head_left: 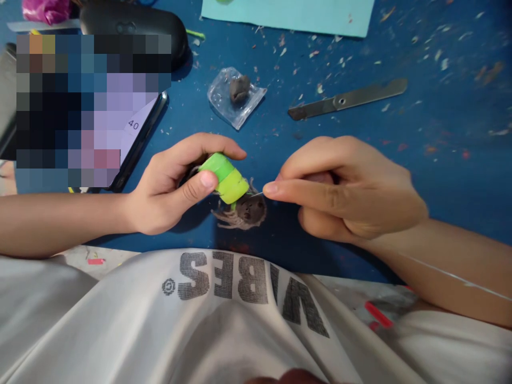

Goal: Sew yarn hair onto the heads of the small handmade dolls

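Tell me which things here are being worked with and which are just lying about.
Being worked with:
green-yellow piece, in the left grip
dark face-like piece with strands, beside it
thin pointed tool, in the right grip

Apparently lying about:
metal blade
phone
black case
pale blue sheet
brown lump, in or on a clear bag

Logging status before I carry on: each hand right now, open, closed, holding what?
Left hand: closed, gripping the two-tone green body of a small doll.
Right hand: closed, pinching a thin needle-like tool at the doll's brown face.
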The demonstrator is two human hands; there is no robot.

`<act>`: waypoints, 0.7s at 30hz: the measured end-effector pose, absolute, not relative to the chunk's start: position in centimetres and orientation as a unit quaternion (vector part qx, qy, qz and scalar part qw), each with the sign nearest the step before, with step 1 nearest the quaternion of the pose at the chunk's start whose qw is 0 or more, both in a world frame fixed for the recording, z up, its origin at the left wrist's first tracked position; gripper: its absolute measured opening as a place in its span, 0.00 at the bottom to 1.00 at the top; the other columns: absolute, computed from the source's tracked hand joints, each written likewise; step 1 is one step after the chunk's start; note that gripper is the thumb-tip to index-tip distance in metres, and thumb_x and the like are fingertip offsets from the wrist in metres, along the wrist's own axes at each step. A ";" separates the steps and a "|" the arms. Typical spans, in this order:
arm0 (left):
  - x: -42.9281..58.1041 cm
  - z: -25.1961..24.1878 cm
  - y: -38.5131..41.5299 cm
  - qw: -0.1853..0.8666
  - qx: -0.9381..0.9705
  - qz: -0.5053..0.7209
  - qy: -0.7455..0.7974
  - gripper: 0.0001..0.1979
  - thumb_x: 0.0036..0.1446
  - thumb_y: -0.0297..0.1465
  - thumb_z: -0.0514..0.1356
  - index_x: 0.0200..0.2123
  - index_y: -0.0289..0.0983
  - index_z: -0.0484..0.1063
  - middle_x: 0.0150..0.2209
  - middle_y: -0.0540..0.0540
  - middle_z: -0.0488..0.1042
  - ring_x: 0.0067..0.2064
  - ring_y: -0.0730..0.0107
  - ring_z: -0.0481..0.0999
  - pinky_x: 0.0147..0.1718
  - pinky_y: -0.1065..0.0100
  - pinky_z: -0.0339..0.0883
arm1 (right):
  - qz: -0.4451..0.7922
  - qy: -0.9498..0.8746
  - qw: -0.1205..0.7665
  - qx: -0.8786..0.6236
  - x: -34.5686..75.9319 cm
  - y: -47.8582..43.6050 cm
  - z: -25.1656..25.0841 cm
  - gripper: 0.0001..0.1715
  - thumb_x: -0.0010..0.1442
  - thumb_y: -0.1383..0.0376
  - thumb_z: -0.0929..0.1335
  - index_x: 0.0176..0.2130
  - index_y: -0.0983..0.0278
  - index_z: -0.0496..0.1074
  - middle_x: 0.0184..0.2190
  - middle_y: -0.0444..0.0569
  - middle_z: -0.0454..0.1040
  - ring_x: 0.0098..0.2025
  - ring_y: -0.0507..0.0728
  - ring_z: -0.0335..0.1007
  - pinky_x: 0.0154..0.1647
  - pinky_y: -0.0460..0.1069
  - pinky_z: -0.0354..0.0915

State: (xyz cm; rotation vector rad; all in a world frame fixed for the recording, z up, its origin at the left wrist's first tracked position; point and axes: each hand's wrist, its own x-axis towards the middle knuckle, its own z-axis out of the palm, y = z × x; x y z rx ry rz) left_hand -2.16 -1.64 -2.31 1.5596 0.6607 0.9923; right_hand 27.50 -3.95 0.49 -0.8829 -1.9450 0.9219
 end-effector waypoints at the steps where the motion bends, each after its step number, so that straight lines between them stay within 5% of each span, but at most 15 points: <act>1: -2.2 -2.6 -1.6 0.560 0.653 0.416 0.293 0.25 0.80 0.54 0.73 0.59 0.38 0.88 0.47 0.41 0.89 0.44 0.60 0.91 0.44 0.62 0.89 | 0.366 -0.763 0.415 -0.333 27.4 -4.0 0.4 0.17 0.87 0.48 0.73 0.49 0.49 0.91 0.37 0.48 0.86 0.34 0.56 0.83 0.38 0.55 0.79; 4: -2.4 -2.6 -1.5 0.560 0.658 0.400 0.306 0.28 0.76 0.58 0.76 0.58 0.40 0.88 0.45 0.42 0.89 0.46 0.57 0.91 0.46 0.60 0.90 | 0.377 -0.752 0.427 -0.331 27.0 -4.1 0.5 0.16 0.85 0.49 0.75 0.47 0.50 0.91 0.34 0.47 0.84 0.31 0.56 0.80 0.37 0.56 0.77; 8: -2.4 -0.6 -1.8 0.555 0.676 0.397 0.278 0.17 0.81 0.48 0.73 0.62 0.46 0.89 0.56 0.41 0.92 0.50 0.56 0.94 0.48 0.58 0.91 | 0.422 -0.723 0.400 -0.373 26.7 -4.5 0.9 0.20 0.81 0.48 0.79 0.39 0.54 0.87 0.25 0.44 0.76 0.28 0.57 0.77 0.38 0.57 0.78; 11: -2.2 0.8 -2.0 0.566 0.663 0.395 0.289 0.14 0.81 0.47 0.74 0.58 0.45 0.90 0.56 0.43 0.93 0.49 0.56 0.94 0.48 0.57 0.92 | 0.422 -0.709 0.419 -0.379 26.7 -4.8 1.4 0.22 0.79 0.49 0.81 0.35 0.55 0.84 0.22 0.43 0.72 0.27 0.57 0.75 0.37 0.57 0.76; 15: -2.1 1.4 -2.1 0.585 0.645 0.385 0.304 0.17 0.77 0.50 0.77 0.54 0.44 0.90 0.55 0.43 0.93 0.49 0.54 0.95 0.49 0.54 0.93 | 0.428 -0.709 0.407 -0.385 26.7 -4.8 1.8 0.25 0.79 0.48 0.80 0.32 0.55 0.81 0.25 0.45 0.76 0.27 0.56 0.73 0.35 0.57 0.73; 21: -2.3 0.1 -1.7 0.538 0.694 0.411 0.246 0.16 0.82 0.45 0.73 0.64 0.46 0.89 0.60 0.43 0.93 0.53 0.55 0.95 0.50 0.56 0.92 | 0.467 -0.685 0.374 -0.415 26.9 -4.8 2.1 0.33 0.76 0.50 0.82 0.25 0.55 0.72 0.22 0.46 0.72 0.29 0.57 0.75 0.31 0.55 0.71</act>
